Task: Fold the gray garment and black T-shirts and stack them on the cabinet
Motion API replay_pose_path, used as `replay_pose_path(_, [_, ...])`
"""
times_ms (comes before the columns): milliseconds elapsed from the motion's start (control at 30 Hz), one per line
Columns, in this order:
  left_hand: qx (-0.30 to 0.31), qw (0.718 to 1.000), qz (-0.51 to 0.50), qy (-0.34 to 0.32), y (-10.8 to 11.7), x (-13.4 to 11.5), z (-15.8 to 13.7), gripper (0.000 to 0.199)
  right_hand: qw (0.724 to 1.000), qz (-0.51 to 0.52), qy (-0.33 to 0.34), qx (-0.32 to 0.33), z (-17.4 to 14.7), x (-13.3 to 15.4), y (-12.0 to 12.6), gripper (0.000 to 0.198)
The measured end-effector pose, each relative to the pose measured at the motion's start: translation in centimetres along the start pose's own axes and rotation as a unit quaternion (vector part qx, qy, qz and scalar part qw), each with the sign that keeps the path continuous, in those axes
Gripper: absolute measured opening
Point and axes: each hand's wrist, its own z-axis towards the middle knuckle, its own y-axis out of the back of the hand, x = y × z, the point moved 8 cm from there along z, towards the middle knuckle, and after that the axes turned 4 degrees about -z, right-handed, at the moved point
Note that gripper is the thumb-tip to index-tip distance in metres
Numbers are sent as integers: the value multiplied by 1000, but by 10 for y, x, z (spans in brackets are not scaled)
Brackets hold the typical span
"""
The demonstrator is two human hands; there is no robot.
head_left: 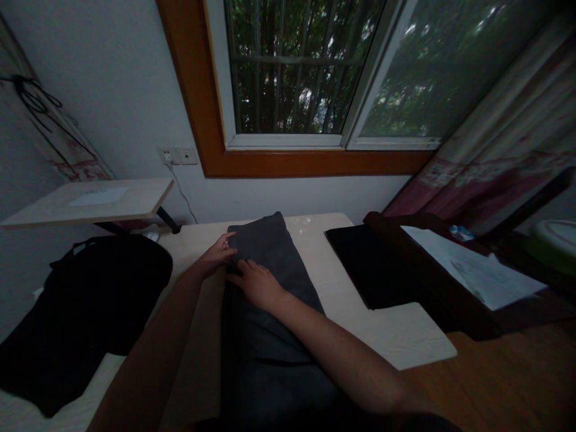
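Two Bare Hands at the Left Edge of a Dark Grey Cloth

Head view. The dark grey cloth [256, 342] lies lengthwise on a pale desk [310, 234], its narrower far end toward the window [292, 90] and its near part running down to the lower border, where it falls into shadow. The left hand [216, 255] meets the cloth's left edge near the far end, its fingers [228, 252] bent and slightly parted; whether they pinch the edge cannot be told. The right hand [261, 285], just beside it and nearer the wearer, lies palm down on the cloth, thumb a little apart from the fingers; I cannot tell whether any fabric is gripped. The right forearm crosses over the cloth.

To the left, a black fabric item [121, 282] is heaped beside a raised shelf [139, 207] that carries a sheet of paper [99, 195]. Behind, a white cable [182, 192] hangs from a wall socket [177, 156], and trees show through the barred window, framed in orange-brown wood. To the right, a flat black item [360, 261] overlaps the desk; beyond it, printed paper [477, 267] rests on dark furniture below a patterned curtain [490, 132]. Wooden floor [531, 372] shows at lower right.
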Motion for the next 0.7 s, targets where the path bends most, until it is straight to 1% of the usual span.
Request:
replay_pose_path(100, [-2, 1000, -25, -5, 3, 2, 4, 77, 999, -32, 13, -21, 6, 3, 2, 17])
replay_pose_path(200, [-28, 999, -28, -11, 6, 0, 6, 75, 997, -40, 60, -41, 7, 8, 7, 15])
replay_pose_path(300, [-35, 999, -36, -18, 3, -3, 11, 77, 993, -35, 109, -32, 6, 10, 10, 16])
replay_pose_path(367, [-46, 998, -46, -28, 3, -3, 17, 76, 992, -29, 121, -22, 7, 8, 12, 15])
replay_pose_path(433, [-73, 994, -60, -48, 8, 0, 27, 73, 991, -15, 130, -17, 9, 7, 13, 15])
replay_pose_path(467, [-88, 992, -70, -56, 11, 4, 31, 74, 991, -4, 134, -14, 10, 8, 12, 16])
replay_pose_path(533, [-112, 988, -87, -61, 16, 13, 41, 82, 990, 22, 137, -3, 12, 11, 8, 22])
replay_pose_path(633, [-137, 983, -108, -49, 22, 28, 51, 98, 989, 79, 122, 12, 13, 17, -5, 36])
replay_pose_path(700, [-159, 979, -121, -38, 26, 35, 55, 101, 985, 124, 115, 21, 11, 22, -15, 43])
